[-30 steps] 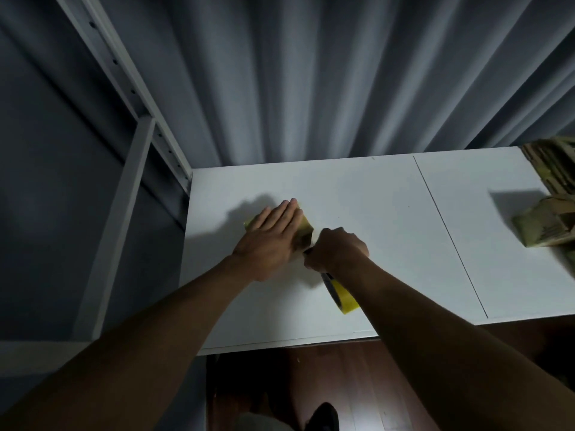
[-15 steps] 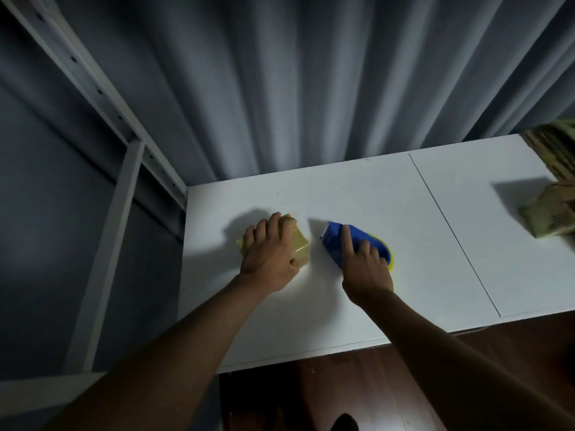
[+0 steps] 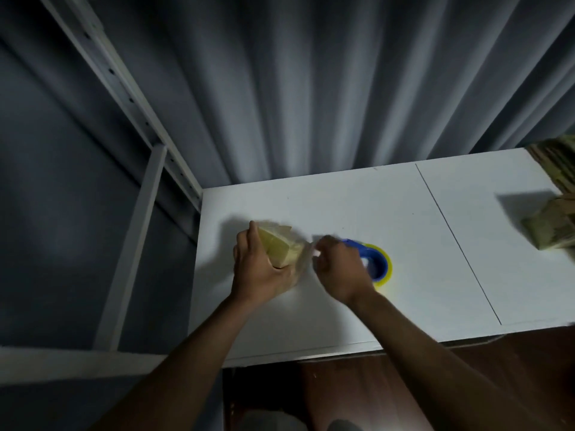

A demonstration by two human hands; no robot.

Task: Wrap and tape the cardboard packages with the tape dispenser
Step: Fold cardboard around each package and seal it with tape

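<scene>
Left hand (image 3: 258, 269) fingers curled round small taped cardboard package (image 3: 278, 251), tilted up on white table (image 3: 342, 306), left side. Right hand (image 3: 337, 269) beside it, motion-blurred; grip cannot tell. Blue-and-yellow tape dispenser (image 3: 375, 262) lies flat just right. More packages (image 3: 550, 225) far right

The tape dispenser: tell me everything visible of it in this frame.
The tape dispenser has a blue, plastic-looking body carrying a yellow roll of tape whose rim shows along its right and near edge. It lies on the white table, to the right of the small yellowish package. The right hand covers its left part, so its cutting end is hidden; whether the hand grips it or only overlaps it is unclear. Motion blur softens the detail.
</scene>
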